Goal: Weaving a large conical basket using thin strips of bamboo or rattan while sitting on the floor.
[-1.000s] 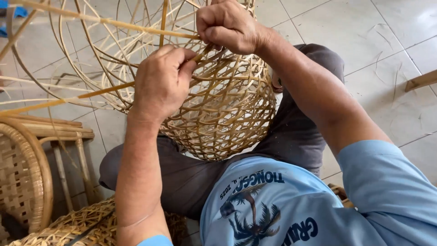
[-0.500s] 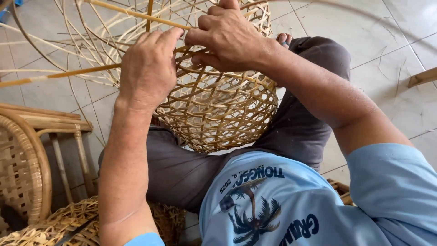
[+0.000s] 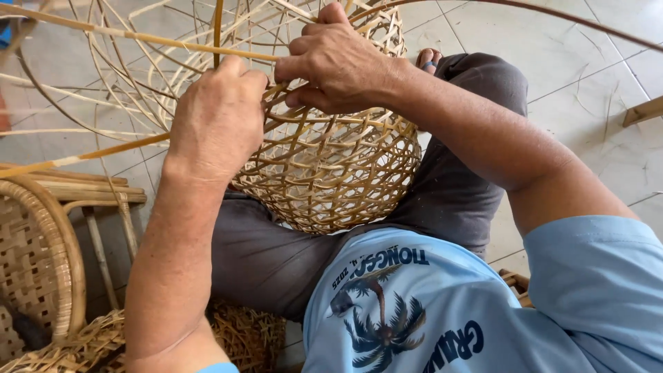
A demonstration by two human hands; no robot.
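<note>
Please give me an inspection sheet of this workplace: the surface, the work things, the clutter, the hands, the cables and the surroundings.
Surface: pale tiled floor, loose fibre scraps on it.
Work things: half-woven cane basket resting on the person's lap; long unwoven strips fan out from its open top.
Clutter: woven pieces lie low at the left.
Hands: left hand and right hand both grip strips at the basket's upper edge.
Cables: nothing seen.
Surroundings: cane chair at the left; wooden piece at the right edge.

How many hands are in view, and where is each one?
2. The left hand rests on the woven basket; the right hand grips strips at its upper edge. None seems hidden.
</note>
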